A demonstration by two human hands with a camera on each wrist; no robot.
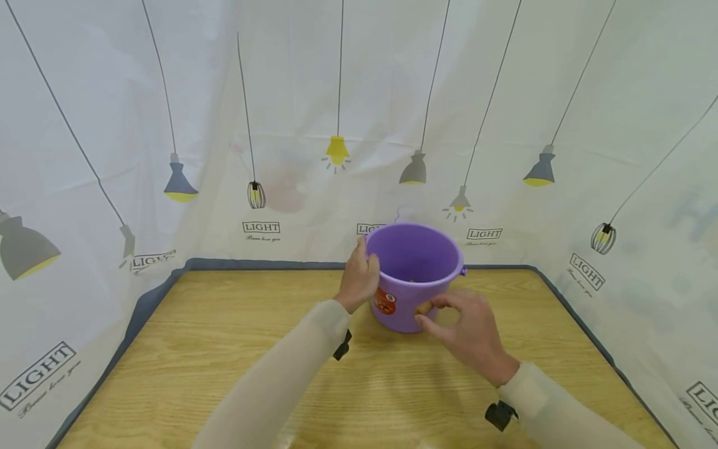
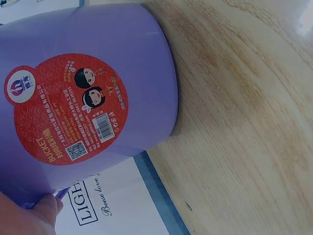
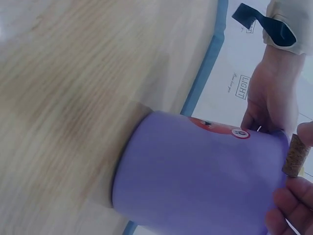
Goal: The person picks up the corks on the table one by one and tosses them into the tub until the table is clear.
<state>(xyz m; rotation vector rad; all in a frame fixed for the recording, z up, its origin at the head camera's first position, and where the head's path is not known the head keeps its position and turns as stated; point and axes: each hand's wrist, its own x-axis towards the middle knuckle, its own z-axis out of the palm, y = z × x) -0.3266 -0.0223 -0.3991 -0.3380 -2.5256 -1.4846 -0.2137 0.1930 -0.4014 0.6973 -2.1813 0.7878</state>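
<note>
A purple plastic bucket (image 1: 405, 305) stands upright on the table, with a red round label (image 2: 105, 112) on its side. My left hand (image 1: 361, 277) grips the bucket's rim at its left side, fingers partly hidden behind the wall. In the right wrist view a brown speckled cork (image 3: 296, 156) is pinched between thumb and fingertips of my right hand (image 1: 471, 327). That hand is in front of the bucket's right side, with the cork near the wall. Only a small brownish speck shows inside the bucket; most of its bottom is hidden.
The wood-grain table (image 1: 241, 330) has a blue-grey edging (image 1: 269, 265) at its back and sides. White cloth (image 1: 308, 93) printed with hanging lamps rises behind and on both sides. Dark straps (image 1: 501, 415) sit around both sleeved wrists.
</note>
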